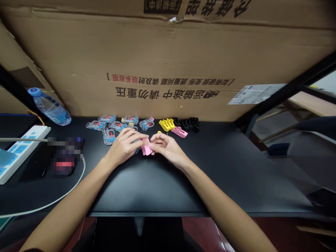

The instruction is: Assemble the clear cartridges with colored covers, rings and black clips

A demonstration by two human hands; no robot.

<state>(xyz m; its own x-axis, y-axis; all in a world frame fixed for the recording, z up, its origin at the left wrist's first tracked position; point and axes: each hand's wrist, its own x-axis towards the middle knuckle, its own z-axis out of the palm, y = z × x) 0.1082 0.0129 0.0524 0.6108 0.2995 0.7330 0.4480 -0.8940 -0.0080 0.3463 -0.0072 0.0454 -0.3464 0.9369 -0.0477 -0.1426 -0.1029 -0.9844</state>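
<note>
Above the black table, a small pink plastic piece (146,147) is held between both hands. My left hand (126,144) is closed on its upper left side. The fingers of my right hand (168,148) pinch its right edge. Something clear and blue shows partly beneath my left fingers, mostly hidden. Several clear plastic pieces with red and blue parts (109,135) lie behind and left of my left hand. Beyond my right hand are yellow plastic pieces (167,124), another pink piece (179,132) and several black pieces (193,123).
A large cardboard box (168,56) stands along the table's back. On the left are a water bottle (51,106), a white power strip (23,150), a dark phone (36,164) and a white cable (65,194). A black metal frame (283,89) rises at the right.
</note>
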